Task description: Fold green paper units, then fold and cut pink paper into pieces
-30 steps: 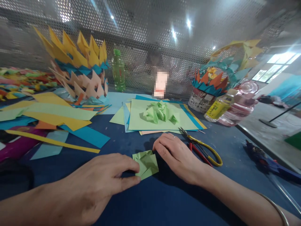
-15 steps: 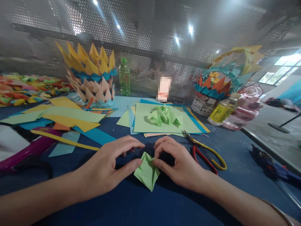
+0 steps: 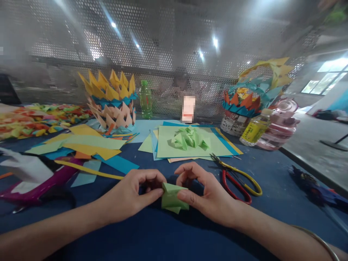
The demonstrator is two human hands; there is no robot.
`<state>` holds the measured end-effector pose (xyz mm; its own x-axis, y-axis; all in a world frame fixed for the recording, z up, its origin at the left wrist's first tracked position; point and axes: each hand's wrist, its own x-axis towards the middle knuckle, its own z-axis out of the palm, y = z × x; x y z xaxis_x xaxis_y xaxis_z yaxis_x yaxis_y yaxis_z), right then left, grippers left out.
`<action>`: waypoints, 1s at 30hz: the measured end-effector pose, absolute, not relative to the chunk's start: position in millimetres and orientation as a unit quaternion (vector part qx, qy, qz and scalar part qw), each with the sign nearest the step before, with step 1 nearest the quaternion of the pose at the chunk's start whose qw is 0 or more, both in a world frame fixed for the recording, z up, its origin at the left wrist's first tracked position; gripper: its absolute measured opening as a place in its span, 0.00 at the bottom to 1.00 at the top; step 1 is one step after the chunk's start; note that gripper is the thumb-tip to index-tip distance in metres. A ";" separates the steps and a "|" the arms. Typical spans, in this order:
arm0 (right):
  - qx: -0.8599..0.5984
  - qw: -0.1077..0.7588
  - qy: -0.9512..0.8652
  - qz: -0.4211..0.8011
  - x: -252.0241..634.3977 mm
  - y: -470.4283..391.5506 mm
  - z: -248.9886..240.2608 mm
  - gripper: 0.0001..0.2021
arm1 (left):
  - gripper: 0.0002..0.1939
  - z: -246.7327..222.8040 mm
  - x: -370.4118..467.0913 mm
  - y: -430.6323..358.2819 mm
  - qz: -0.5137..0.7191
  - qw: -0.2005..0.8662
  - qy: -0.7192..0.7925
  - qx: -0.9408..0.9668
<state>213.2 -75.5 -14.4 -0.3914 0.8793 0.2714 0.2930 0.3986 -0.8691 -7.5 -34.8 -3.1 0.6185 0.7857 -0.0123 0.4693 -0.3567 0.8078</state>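
Observation:
A small folded piece of light green paper (image 3: pixel 172 197) is held between my two hands, low in the middle of the view. My left hand (image 3: pixel 138 192) pinches its left edge between thumb and fingers. On the other side, my right hand (image 3: pixel 203 190) grips it, the thumb lying over its front face and the fingers curled behind, partly hidden. Beyond them, several folded green paper pieces (image 3: pixel 189 137) rest on a stack of coloured sheets (image 3: pixel 164 146). Just right of my right hand lie pliers (image 3: pixel 236 177) with one red and one yellow handle.
Paper strips (image 3: pixel 89 143) and a purple glue-gun-like tool (image 3: pixel 46 185) lie left. Pointed paper rings (image 3: pixel 111 98), a green bottle (image 3: pixel 146 101) and a heap of paper scraps (image 3: pixel 35 119) stand behind. At right are a yellow-labelled bottle (image 3: pixel 252 130), a pink jug (image 3: pixel 280 127) and a dark blue tool (image 3: pixel 312 186).
The green paper has gone from a flat-lying diamond to a shorter folded shape raised between my fingers. My right thumb now lies across it. The view has tilted up slightly.

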 end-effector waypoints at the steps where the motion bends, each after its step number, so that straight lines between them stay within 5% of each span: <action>1: -0.397 0.377 -0.739 0.393 212.9 -76.1 -13.0 0.20 | 0.07 -3.0 -7.6 -33.6 0.211 0.427 0.400 0.783; 4: -0.432 0.351 -0.742 0.375 210.9 -75.8 -12.6 0.21 | 0.06 -3.9 -8.8 -30.2 0.262 0.469 0.403 0.741; 8: -0.445 0.368 -0.766 0.283 209.5 -70.9 -20.7 0.02 | 0.05 -6.7 -10.5 -30.4 0.268 0.440 0.389 0.764; 16: -0.383 0.373 -0.842 0.076 215.1 -68.4 -26.9 0.09 | 0.21 -12.8 -13.4 -42.6 0.254 0.228 0.286 0.895; 22: -0.352 0.325 -0.877 0.050 213.7 -70.3 -24.7 0.09 | 0.10 -14.7 -17.4 -37.4 0.265 0.081 0.206 0.938; 30: -0.310 0.247 -0.916 0.056 214.6 -74.1 -15.6 0.10 | 0.08 -16.5 -18.3 -40.9 0.235 0.081 0.193 0.949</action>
<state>214.6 -74.1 -15.6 -0.6856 0.5956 0.4185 0.5402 0.8017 -0.2560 -18.3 -40.9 -16.5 0.8155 0.4035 0.4149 0.3278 -0.9129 0.2434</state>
